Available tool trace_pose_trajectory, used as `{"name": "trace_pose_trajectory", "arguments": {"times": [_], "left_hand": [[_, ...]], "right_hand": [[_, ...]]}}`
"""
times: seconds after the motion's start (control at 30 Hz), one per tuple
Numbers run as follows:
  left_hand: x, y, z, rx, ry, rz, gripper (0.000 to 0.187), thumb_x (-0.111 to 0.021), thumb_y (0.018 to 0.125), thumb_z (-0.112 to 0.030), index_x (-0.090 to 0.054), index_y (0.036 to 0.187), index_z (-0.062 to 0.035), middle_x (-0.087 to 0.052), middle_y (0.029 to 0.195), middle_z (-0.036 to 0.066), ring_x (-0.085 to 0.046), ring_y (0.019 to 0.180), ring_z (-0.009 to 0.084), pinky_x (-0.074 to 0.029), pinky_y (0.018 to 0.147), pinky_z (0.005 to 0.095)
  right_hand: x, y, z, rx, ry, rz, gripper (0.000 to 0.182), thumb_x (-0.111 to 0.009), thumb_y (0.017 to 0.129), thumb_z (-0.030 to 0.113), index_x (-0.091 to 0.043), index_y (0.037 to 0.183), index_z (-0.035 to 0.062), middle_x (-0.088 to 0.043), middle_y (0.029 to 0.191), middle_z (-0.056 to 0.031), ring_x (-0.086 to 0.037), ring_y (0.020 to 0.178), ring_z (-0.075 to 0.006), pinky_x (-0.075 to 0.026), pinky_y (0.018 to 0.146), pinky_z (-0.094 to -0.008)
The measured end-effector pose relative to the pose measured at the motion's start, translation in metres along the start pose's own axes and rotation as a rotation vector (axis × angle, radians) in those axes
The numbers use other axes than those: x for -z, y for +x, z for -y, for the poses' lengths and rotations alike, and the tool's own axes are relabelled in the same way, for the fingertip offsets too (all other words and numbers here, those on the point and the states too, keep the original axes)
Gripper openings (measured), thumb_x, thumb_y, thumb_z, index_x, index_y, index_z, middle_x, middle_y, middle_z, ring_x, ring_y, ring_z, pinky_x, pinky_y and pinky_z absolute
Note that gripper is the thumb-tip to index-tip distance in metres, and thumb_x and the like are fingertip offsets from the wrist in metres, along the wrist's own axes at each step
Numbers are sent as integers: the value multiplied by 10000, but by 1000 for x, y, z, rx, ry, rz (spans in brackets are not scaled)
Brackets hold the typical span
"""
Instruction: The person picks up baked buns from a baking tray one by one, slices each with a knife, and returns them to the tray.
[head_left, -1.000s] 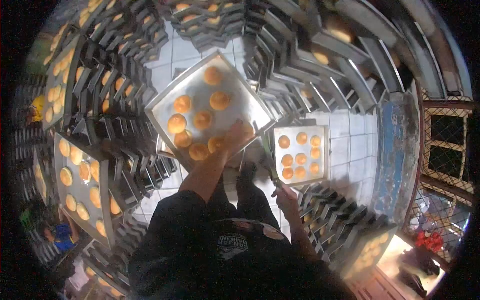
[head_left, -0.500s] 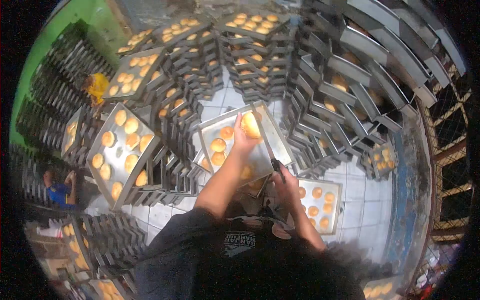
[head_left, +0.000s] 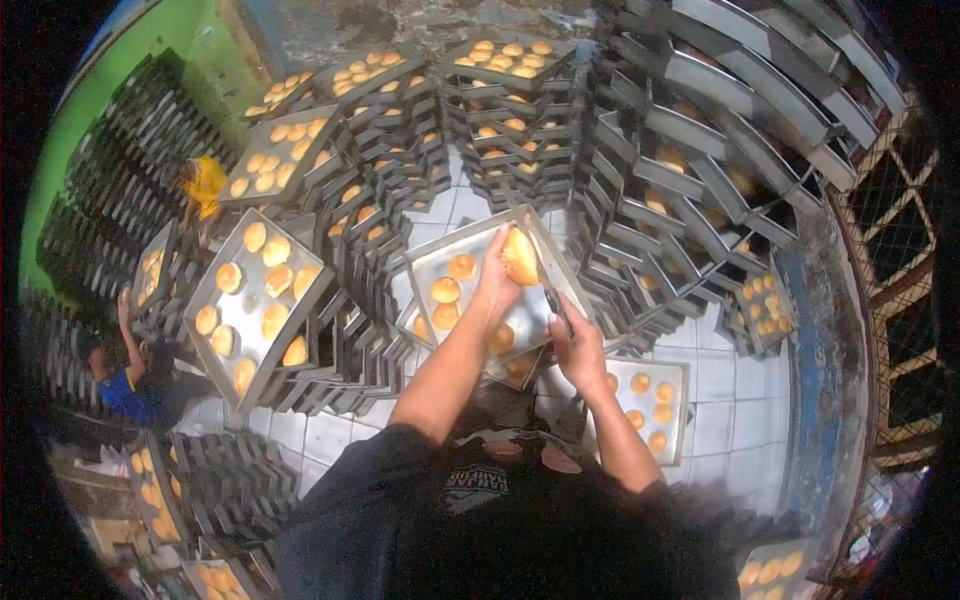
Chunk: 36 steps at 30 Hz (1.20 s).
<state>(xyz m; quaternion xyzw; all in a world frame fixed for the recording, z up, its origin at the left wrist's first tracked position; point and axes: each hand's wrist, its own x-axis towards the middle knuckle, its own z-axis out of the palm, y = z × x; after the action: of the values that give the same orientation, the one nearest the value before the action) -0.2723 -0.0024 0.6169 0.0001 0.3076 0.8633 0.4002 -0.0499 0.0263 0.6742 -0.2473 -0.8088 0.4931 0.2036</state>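
A golden round bun (head_left: 520,258) is gripped in my left hand (head_left: 497,277), fingers closed around its left side. My right hand (head_left: 577,348) is wrapped round the dark handle of a knife (head_left: 557,304). Its narrow blade points away from me and runs along the right side of the bun. Both hands are above a metal baking tray (head_left: 432,247), where several buns (head_left: 445,290) lie, mostly to the left of my forearm. My left forearm covers part of the tray.
Tall stacks of trays (head_left: 385,150) with buns surround me. A tilted tray (head_left: 232,300) of buns tops the left stack; another tray (head_left: 677,425) lies low at right. Two people, one in a yellow shirt (head_left: 208,187), one in a blue shirt (head_left: 130,397), are at the left.
The bun in my left hand has turned and moved slightly right, with the knife still beside it. My right hand has shifted a little. The person in blue has raised an arm.
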Motion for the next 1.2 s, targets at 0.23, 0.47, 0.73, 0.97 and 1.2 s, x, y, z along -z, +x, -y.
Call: {"name": "trace_pose_trajectory", "arguments": {"times": [0.23,0.47,0.73,0.97,1.2], "left_hand": [[14,0,-32,-55,74,26,325,-703,922,-401,-661,1045,-104,-692,932,49,-669,835,197,-554,781,361],[11,-7,-19,-72,164,95,299,-698,929,-342,-650,1068,-82,-691,926,60,-680,825,203,-572,769,388],[28,-16,2,88,243,192,196,-679,949,-270,-647,1026,-93,-674,894,27,-678,794,153,-560,738,316],[36,3,-17,-17,171,83,220,-710,930,-246,-652,1036,-62,-698,906,82,-702,765,227,-604,703,409],[41,-9,30,64,328,69,348,-636,973,-409,-644,1060,-72,-688,897,55,-686,784,184,-571,653,360]], "right_hand": [[-20,-19,-38,133,-73,-90,415,-589,986,148,-568,1384,31,-710,927,-141,-649,793,-190,-522,785,-336],[-15,5,-15,115,23,-19,420,-591,993,201,-585,1386,54,-695,865,-54,-580,670,-112,-488,643,-289],[-11,-1,-27,-58,109,72,420,-594,994,194,-579,1380,29,-660,810,-44,-545,655,-91,-458,624,-264],[17,-26,-31,-192,139,158,426,-599,982,210,-596,1368,28,-654,781,-24,-531,613,-86,-460,584,-272],[-16,13,-80,-71,27,106,348,-600,967,217,-660,1265,49,-660,772,-40,-599,657,-122,-499,635,-284]]}}
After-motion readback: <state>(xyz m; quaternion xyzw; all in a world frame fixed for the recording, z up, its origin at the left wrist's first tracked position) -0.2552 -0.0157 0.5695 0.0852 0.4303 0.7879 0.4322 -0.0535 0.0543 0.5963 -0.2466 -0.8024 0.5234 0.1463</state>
